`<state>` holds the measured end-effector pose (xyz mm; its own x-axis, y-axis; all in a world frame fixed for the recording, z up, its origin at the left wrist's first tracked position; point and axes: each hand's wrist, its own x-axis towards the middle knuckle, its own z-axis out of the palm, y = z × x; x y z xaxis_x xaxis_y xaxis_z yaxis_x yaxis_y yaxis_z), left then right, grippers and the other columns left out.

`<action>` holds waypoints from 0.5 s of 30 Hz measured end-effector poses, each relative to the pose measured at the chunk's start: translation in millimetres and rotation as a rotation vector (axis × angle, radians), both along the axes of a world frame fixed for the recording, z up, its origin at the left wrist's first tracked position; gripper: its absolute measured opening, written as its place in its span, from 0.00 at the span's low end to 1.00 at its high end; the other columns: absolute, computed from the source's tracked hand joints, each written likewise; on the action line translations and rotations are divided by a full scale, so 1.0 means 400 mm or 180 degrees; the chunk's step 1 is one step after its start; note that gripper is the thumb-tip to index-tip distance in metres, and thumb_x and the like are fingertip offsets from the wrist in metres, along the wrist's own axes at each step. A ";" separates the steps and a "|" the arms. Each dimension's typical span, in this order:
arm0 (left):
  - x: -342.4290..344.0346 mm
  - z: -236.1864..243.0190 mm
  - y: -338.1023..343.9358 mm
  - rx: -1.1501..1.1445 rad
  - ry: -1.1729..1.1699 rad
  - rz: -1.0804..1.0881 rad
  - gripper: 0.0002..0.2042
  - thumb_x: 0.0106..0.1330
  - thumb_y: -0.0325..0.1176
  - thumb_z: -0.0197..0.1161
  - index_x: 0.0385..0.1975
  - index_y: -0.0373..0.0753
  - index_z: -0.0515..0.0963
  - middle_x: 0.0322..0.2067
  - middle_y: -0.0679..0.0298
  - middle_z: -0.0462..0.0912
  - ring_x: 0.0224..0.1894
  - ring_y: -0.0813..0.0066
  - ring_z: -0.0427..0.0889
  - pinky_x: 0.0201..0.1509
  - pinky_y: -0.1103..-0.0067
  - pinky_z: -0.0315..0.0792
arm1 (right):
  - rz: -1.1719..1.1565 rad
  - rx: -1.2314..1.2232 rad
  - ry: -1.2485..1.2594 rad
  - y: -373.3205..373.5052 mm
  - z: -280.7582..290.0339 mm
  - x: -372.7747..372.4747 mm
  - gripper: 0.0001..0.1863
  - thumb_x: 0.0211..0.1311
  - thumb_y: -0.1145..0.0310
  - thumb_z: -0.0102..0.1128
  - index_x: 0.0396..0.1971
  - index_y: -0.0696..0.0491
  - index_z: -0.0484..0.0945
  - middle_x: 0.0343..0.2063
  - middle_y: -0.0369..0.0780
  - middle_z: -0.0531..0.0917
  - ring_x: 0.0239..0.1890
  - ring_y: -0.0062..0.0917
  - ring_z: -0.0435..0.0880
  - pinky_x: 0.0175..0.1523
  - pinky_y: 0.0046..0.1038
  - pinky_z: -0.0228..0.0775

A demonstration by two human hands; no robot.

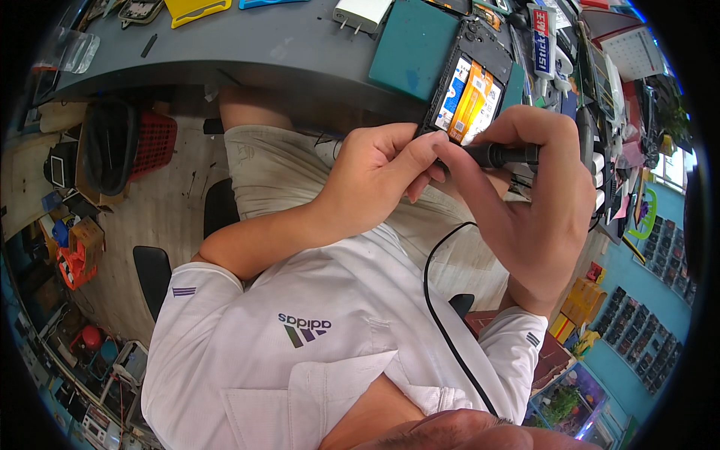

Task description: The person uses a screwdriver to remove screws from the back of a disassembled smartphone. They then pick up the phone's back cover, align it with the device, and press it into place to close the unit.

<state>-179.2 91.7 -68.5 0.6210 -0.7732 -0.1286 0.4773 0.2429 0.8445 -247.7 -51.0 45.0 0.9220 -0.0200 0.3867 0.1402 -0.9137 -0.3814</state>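
An opened phone (487,64) with its back off shows a white battery and an orange flex cable. It lies tilted at the desk's front edge, partly over a green mat (415,45). My left hand (379,169) is closed around the phone's near end, thumb on top. My right hand (540,191) curls round a black cylindrical tool (495,155), whose exact kind I cannot make out. The right thumb tip meets the left thumb at the phone's lower edge. The tool's working end is hidden behind the fingers.
A white charger plug (361,13) and a yellow plastic piece (196,10) lie on the grey desk (247,45). Right of the mat stand a glue tube (541,41) and cluttered tools. A black cable (429,281) runs across my shirt. A red basket (155,139) stands on the floor.
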 end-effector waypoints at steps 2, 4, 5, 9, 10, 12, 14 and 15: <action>0.002 -0.002 0.002 -0.0037 -0.0023 -0.0057 0.18 0.82 0.40 0.58 0.32 0.34 0.82 0.21 0.69 0.79 0.23 0.87 0.72 0.27 0.84 0.66 | -0.0185 -0.0119 0.0139 0.010 0.012 -0.007 0.23 0.53 0.74 0.84 0.42 0.58 0.75 0.29 0.38 0.84 0.28 0.20 0.84 0.35 0.22 0.77; 0.007 -0.013 0.008 -0.0056 -0.0094 -0.0161 0.19 0.82 0.43 0.59 0.36 0.32 0.84 0.23 0.70 0.80 0.25 0.88 0.73 0.28 0.85 0.67 | -0.0168 -0.0163 0.0127 0.007 0.015 -0.007 0.23 0.53 0.74 0.84 0.42 0.58 0.75 0.29 0.38 0.84 0.28 0.20 0.83 0.35 0.21 0.76; 0.006 -0.012 0.006 0.0012 -0.0103 -0.0121 0.18 0.82 0.42 0.58 0.35 0.33 0.83 0.23 0.69 0.79 0.24 0.88 0.72 0.28 0.85 0.67 | -0.0084 -0.0086 0.0023 0.003 0.009 -0.004 0.24 0.52 0.73 0.85 0.41 0.58 0.75 0.29 0.38 0.84 0.28 0.19 0.83 0.34 0.21 0.76; -0.001 0.004 0.000 0.0041 -0.0007 0.0001 0.17 0.82 0.39 0.58 0.32 0.34 0.81 0.22 0.68 0.79 0.23 0.87 0.71 0.27 0.84 0.66 | -0.0024 0.0148 -0.0168 -0.003 -0.016 0.003 0.25 0.50 0.69 0.88 0.40 0.57 0.76 0.28 0.36 0.83 0.27 0.18 0.83 0.32 0.20 0.75; -0.001 0.006 -0.001 -0.0011 0.0047 0.0036 0.17 0.82 0.39 0.58 0.32 0.34 0.81 0.22 0.68 0.79 0.23 0.87 0.72 0.27 0.84 0.66 | -0.0247 0.0009 0.0064 0.009 0.006 -0.001 0.25 0.51 0.70 0.87 0.41 0.58 0.76 0.30 0.37 0.84 0.29 0.19 0.84 0.34 0.21 0.76; -0.001 -0.009 0.003 -0.0006 -0.0038 -0.0031 0.17 0.82 0.39 0.58 0.33 0.34 0.82 0.23 0.68 0.80 0.23 0.87 0.72 0.28 0.84 0.66 | -0.0532 -0.0183 0.0454 0.018 0.023 -0.016 0.25 0.52 0.72 0.86 0.43 0.58 0.75 0.31 0.39 0.85 0.31 0.20 0.86 0.36 0.22 0.78; 0.002 -0.014 0.005 -0.0015 -0.0129 -0.0080 0.16 0.82 0.39 0.58 0.34 0.34 0.82 0.23 0.68 0.80 0.23 0.87 0.72 0.27 0.84 0.66 | -0.0518 -0.0218 0.0565 0.012 0.024 -0.025 0.25 0.53 0.73 0.85 0.44 0.58 0.75 0.32 0.39 0.85 0.32 0.21 0.86 0.37 0.23 0.78; 0.003 -0.014 0.006 -0.0019 -0.0175 -0.0089 0.16 0.82 0.39 0.58 0.34 0.34 0.82 0.23 0.69 0.80 0.23 0.87 0.72 0.27 0.84 0.66 | -0.0435 -0.0199 0.0514 0.010 0.020 -0.024 0.25 0.53 0.73 0.84 0.45 0.58 0.75 0.32 0.39 0.85 0.32 0.21 0.87 0.37 0.23 0.78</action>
